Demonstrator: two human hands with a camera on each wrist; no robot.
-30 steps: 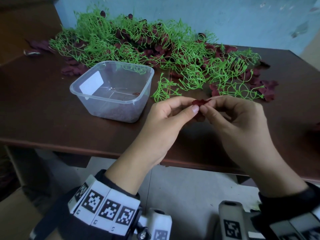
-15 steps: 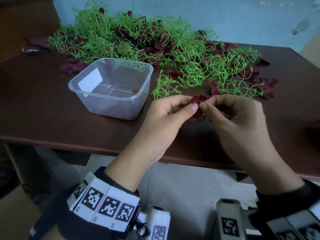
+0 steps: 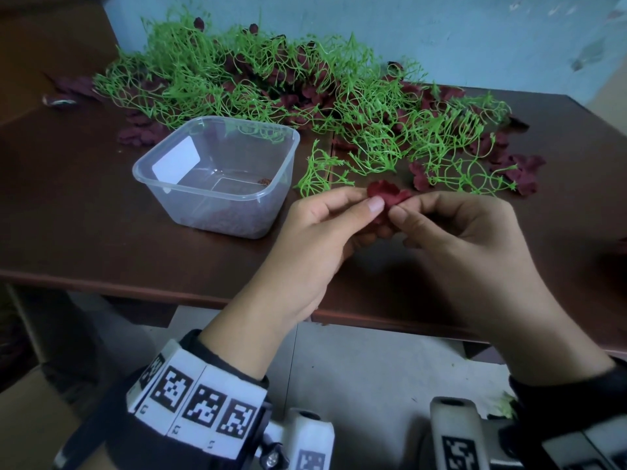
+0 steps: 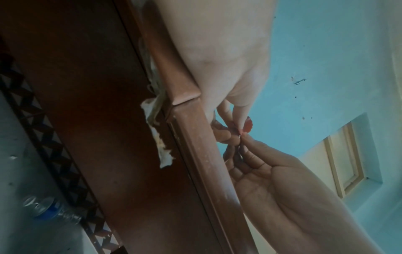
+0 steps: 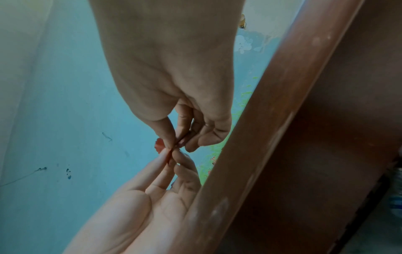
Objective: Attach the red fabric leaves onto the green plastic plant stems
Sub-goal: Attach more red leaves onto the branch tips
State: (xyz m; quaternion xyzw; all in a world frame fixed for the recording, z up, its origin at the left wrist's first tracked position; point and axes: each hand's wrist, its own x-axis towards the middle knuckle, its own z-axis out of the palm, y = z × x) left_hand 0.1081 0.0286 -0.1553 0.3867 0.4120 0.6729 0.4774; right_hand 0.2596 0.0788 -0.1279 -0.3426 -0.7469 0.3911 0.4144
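A dark red fabric leaf point(image 3: 386, 193) is pinched from both sides over the table's front half. My left hand point(image 3: 371, 200) holds its left edge between thumb and forefinger, and my right hand point(image 3: 402, 206) pinches the right edge. The left wrist view shows the leaf point(image 4: 248, 125) sticking up past the meeting fingertips. In the right wrist view only a sliver of the leaf point(image 5: 159, 145) shows. A big tangle of green plastic stems point(image 3: 305, 86) mixed with red leaves lies at the back. One small green sprig point(image 3: 319, 171) lies just beyond my left hand.
A clear plastic tub point(image 3: 163, 184) stands left of my hands on the dark brown table point(image 3: 101, 232). Loose red leaves point(image 3: 522, 171) lie at the right and back left. The table's front edge point(image 3: 135, 286) runs under my forearms.
Both hands keep their pinch on the leaf and stay almost in place. More of the leaf now shows above the fingertips than a second ago.
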